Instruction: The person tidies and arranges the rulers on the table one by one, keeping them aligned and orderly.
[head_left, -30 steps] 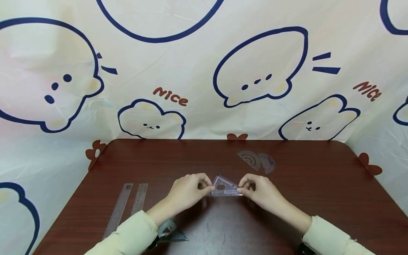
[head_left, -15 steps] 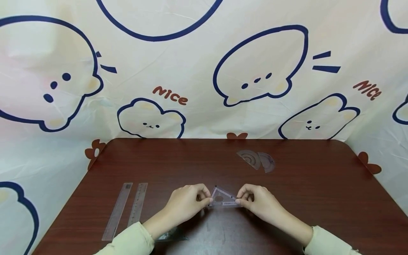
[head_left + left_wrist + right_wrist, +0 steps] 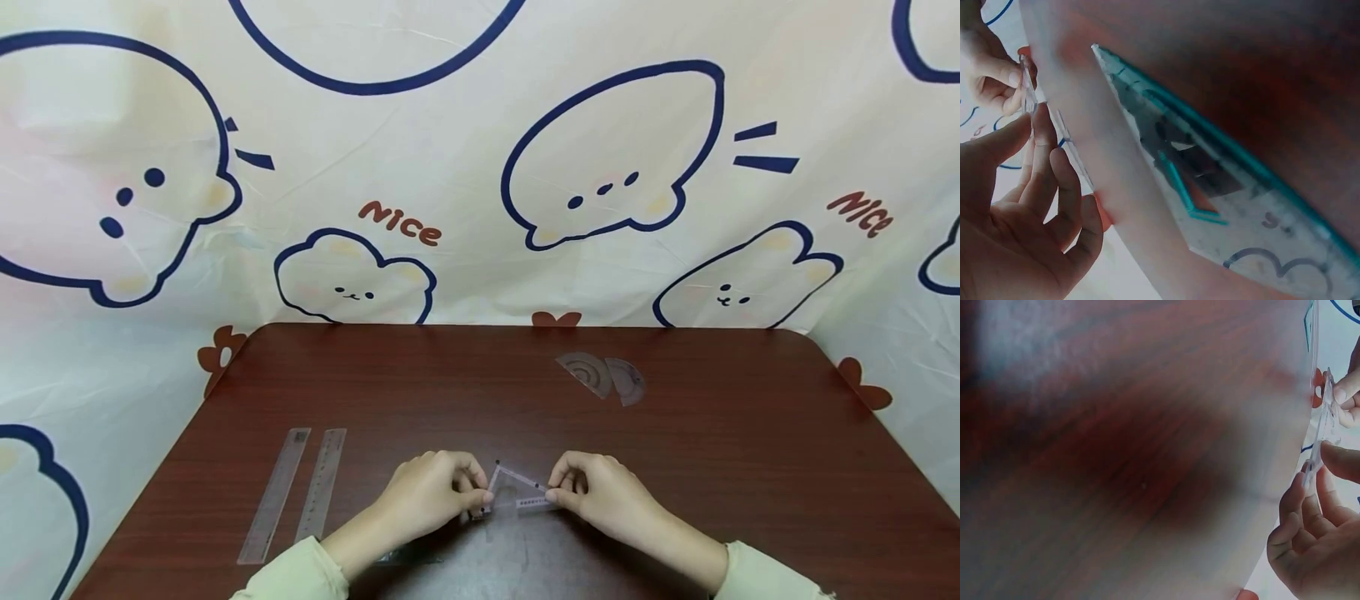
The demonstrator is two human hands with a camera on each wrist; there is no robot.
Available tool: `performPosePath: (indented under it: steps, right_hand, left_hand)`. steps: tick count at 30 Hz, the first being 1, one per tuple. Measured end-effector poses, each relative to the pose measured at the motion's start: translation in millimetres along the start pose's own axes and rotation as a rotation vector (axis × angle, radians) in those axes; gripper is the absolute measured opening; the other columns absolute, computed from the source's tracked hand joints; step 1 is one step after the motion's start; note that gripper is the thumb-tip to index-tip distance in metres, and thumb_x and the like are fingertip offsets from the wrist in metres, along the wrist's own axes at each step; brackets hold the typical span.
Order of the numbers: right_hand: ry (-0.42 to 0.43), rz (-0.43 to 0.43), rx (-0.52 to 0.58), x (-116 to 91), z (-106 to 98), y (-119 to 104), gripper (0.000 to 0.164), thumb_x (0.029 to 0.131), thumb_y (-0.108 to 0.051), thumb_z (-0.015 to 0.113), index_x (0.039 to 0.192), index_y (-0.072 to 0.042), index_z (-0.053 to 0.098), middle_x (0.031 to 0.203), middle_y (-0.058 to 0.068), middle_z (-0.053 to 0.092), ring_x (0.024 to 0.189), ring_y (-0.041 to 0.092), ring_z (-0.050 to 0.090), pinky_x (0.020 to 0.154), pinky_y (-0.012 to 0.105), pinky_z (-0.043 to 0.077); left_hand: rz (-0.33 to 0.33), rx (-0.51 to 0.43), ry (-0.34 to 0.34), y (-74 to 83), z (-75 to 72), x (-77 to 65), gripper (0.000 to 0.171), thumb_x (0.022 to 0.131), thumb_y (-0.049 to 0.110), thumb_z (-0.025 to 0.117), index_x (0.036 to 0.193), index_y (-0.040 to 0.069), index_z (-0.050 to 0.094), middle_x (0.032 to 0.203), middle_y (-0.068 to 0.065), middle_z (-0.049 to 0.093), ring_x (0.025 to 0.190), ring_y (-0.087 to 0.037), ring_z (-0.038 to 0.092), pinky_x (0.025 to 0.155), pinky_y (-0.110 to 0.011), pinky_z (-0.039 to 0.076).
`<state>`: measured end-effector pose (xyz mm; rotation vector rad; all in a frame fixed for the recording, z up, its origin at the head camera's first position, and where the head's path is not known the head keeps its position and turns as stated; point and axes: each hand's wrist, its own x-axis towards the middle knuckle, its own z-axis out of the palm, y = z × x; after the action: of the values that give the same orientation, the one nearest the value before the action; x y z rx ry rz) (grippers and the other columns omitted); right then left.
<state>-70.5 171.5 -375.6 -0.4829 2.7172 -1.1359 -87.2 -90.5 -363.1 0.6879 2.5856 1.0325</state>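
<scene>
A small clear set square (image 3: 517,486) is held up between both hands, its long edge toward the person. My left hand (image 3: 427,492) pinches its left corner between thumb and fingers. At the right corner, my right hand (image 3: 611,492) pinches it the same way. In the left wrist view the set square (image 3: 1027,87) shows nearly edge-on, slightly above the table. A second set square with a teal edge (image 3: 1210,169) lies on the table below the left wrist; the left forearm hides most of it in the head view.
Two clear rulers, one longer (image 3: 274,496) and one beside it (image 3: 321,483), lie side by side at the left. Two clear protractors (image 3: 585,372) (image 3: 626,381) lie toward the back right. A patterned cloth (image 3: 480,167) rises behind the brown table (image 3: 420,358).
Both hands have moved toward the person, carrying the clear set square with them. The teal-edged set square has become more covered by the left forearm.
</scene>
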Motion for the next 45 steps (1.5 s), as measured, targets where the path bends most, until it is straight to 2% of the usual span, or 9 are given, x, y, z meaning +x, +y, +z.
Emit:
performPosePath:
  steps: [6, 19, 28, 35, 37, 40, 42, 44, 45]
  right_hand:
    - [-0.044, -0.012, -0.01, -3, 5, -1, 0.013, 0.087, -0.025, 0.077, 0.086, -0.022, 0.065, 0.07, -0.015, 0.056, 0.059, 0.001, 0.049, 0.054, 0.024, 0.043]
    - [-0.078, -0.009, -0.019, -13, 13, -1, 0.015, 0.086, -0.024, 0.078, 0.085, -0.024, 0.064, 0.068, -0.017, 0.055, 0.056, -0.001, 0.048, 0.052, 0.023, 0.042]
    - [-0.102, -0.027, -0.023, -16, 19, -3, 0.016, 0.084, -0.024, 0.08, 0.084, -0.024, 0.064, 0.068, -0.02, 0.056, 0.055, -0.002, 0.047, 0.052, 0.023, 0.041]
    - [-0.092, -0.034, -0.05, -17, 22, -4, 0.016, 0.082, -0.024, 0.081, 0.083, -0.025, 0.065, 0.068, -0.022, 0.055, 0.058, -0.003, 0.047, 0.054, 0.024, 0.04]
    - [-0.087, -0.044, -0.067, -16, 23, -5, 0.016, 0.082, -0.023, 0.082, 0.083, -0.025, 0.065, 0.067, -0.022, 0.054, 0.058, -0.003, 0.047, 0.069, 0.03, 0.05]
    - [-0.065, -0.071, -0.113, -15, 23, -5, 0.017, 0.081, -0.023, 0.083, 0.082, -0.026, 0.065, 0.066, -0.023, 0.052, 0.062, -0.003, 0.045, 0.071, 0.03, 0.049]
    - [-0.048, -0.094, -0.136, -14, 24, -5, 0.018, 0.08, -0.022, 0.083, 0.081, -0.027, 0.066, 0.066, -0.023, 0.051, 0.064, -0.003, 0.044, 0.071, 0.029, 0.049]
    - [-0.035, -0.101, -0.158, -14, 24, -4, 0.019, 0.079, -0.023, 0.084, 0.079, -0.028, 0.066, 0.066, -0.023, 0.049, 0.066, -0.002, 0.043, 0.057, 0.023, 0.039]
    - [-0.033, -0.1, -0.16, -14, 25, -4, 0.019, 0.079, -0.023, 0.085, 0.079, -0.028, 0.066, 0.067, -0.023, 0.049, 0.066, -0.002, 0.044, 0.057, 0.022, 0.039]
  left_hand:
    - [0.023, -0.023, -0.028, -5.3, 1.4, -5.6, 0.011, 0.088, 0.029, 0.075, 0.089, 0.019, 0.069, 0.069, 0.018, 0.066, 0.057, -0.001, 0.06, 0.058, -0.027, 0.045]
    - [0.029, -0.037, -0.078, -9.4, 5.8, -8.0, 0.012, 0.085, 0.031, 0.078, 0.084, 0.026, 0.068, 0.064, 0.021, 0.063, 0.055, 0.001, 0.054, 0.059, -0.025, 0.041]
    - [0.05, -0.037, -0.102, -13.4, 6.8, -12.9, 0.014, 0.085, 0.032, 0.078, 0.087, 0.023, 0.067, 0.067, 0.021, 0.063, 0.055, 0.002, 0.054, 0.061, -0.026, 0.042]
    - [0.073, 0.017, -0.106, -14.9, 6.7, -13.7, 0.016, 0.084, 0.032, 0.08, 0.087, 0.023, 0.067, 0.069, 0.023, 0.062, 0.061, 0.005, 0.055, 0.065, -0.027, 0.045]
    - [0.076, 0.04, -0.098, -15.0, 7.0, -13.7, 0.016, 0.083, 0.032, 0.081, 0.085, 0.024, 0.067, 0.068, 0.024, 0.062, 0.062, 0.006, 0.054, 0.065, -0.027, 0.044]
    - [0.076, 0.078, -0.083, -15.1, 7.5, -13.6, 0.017, 0.081, 0.033, 0.082, 0.083, 0.026, 0.067, 0.067, 0.026, 0.061, 0.063, 0.008, 0.054, 0.064, -0.028, 0.044]
    - [0.072, 0.098, -0.076, -15.6, 8.0, -13.3, 0.018, 0.08, 0.033, 0.083, 0.082, 0.027, 0.067, 0.067, 0.027, 0.06, 0.063, 0.008, 0.053, 0.064, -0.028, 0.044]
    - [0.069, 0.11, -0.07, -16.3, 8.7, -13.0, 0.018, 0.079, 0.034, 0.083, 0.082, 0.028, 0.067, 0.066, 0.028, 0.059, 0.061, 0.008, 0.052, 0.063, -0.028, 0.043]
    - [0.068, 0.116, -0.068, -16.7, 9.0, -13.0, 0.018, 0.079, 0.035, 0.083, 0.081, 0.028, 0.067, 0.065, 0.028, 0.059, 0.061, 0.008, 0.052, 0.063, -0.028, 0.043]
